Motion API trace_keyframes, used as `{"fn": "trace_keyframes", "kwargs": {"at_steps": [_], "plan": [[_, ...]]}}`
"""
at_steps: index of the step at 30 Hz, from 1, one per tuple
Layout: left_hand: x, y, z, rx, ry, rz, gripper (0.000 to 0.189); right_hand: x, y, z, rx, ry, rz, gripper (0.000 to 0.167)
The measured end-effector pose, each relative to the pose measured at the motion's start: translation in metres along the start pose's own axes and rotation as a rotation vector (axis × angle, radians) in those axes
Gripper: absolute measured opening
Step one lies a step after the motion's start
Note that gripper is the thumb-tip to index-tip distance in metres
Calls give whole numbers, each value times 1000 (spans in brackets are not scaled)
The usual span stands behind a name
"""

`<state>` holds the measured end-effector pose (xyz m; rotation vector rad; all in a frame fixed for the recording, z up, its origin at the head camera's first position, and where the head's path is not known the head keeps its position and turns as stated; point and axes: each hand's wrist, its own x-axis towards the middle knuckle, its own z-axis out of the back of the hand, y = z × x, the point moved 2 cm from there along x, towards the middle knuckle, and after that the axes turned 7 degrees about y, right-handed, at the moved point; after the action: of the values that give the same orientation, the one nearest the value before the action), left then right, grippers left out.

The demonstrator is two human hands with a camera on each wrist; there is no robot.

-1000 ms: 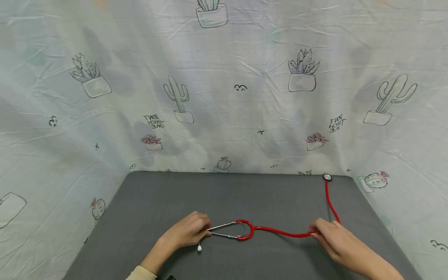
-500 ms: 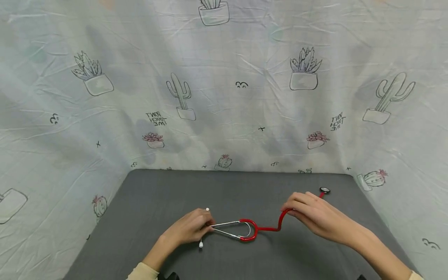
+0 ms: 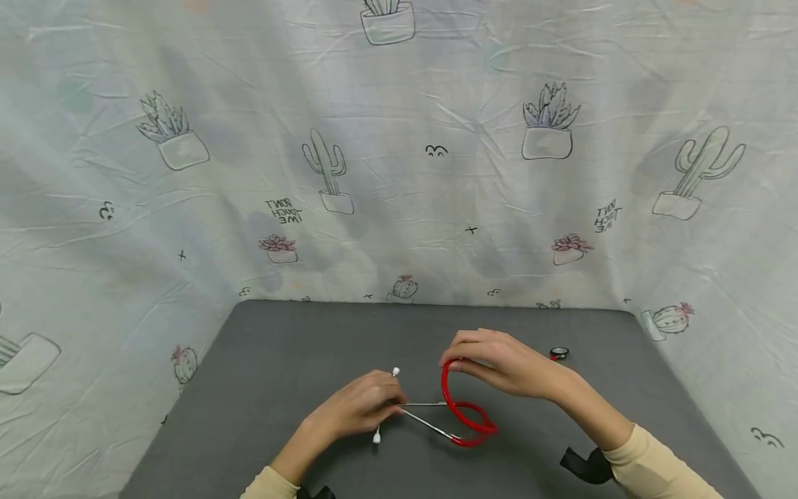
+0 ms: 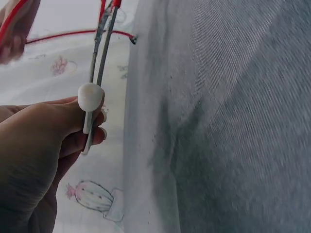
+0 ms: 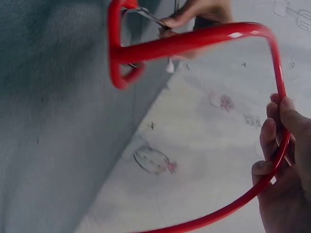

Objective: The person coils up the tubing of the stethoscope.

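A stethoscope (image 3: 479, 428) with red tubing and metal ear tubes lies between the two hands. My left hand (image 3: 363, 405) pinches the ear tubes near their ends, the white ear tips (image 3: 377, 438) sticking out on either side. In the left wrist view, one ear tip (image 4: 90, 97) shows beside the thumb. My right hand (image 3: 499, 360) grips the red tubing (image 5: 281, 155) and holds it up, bent in a loop above the fork. The round chest piece (image 3: 559, 353) shows beyond the right wrist, with part of its tubing hidden behind that arm.
A grey table top (image 3: 324, 339) lies under the hands. Pale cloth (image 3: 399, 187) printed with cactus drawings hangs behind the table and along both sides. A black strap (image 3: 586, 466) sits at the right wrist.
My right hand has moved left and up with the tubing, bending it over toward the ear tubes. The chest piece has been drawn nearer. My left hand has shifted slightly right, still pinching.
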<state>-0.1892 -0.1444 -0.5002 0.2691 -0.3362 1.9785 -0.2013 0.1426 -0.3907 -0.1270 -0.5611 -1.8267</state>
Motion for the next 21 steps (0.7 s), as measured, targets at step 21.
{"fn": "trace_keyframes", "kwargs": {"at_steps": [21], "plan": [[13, -16, 20, -237, -75, 58, 9, 24, -53, -79, 287, -187, -247, 16]]}}
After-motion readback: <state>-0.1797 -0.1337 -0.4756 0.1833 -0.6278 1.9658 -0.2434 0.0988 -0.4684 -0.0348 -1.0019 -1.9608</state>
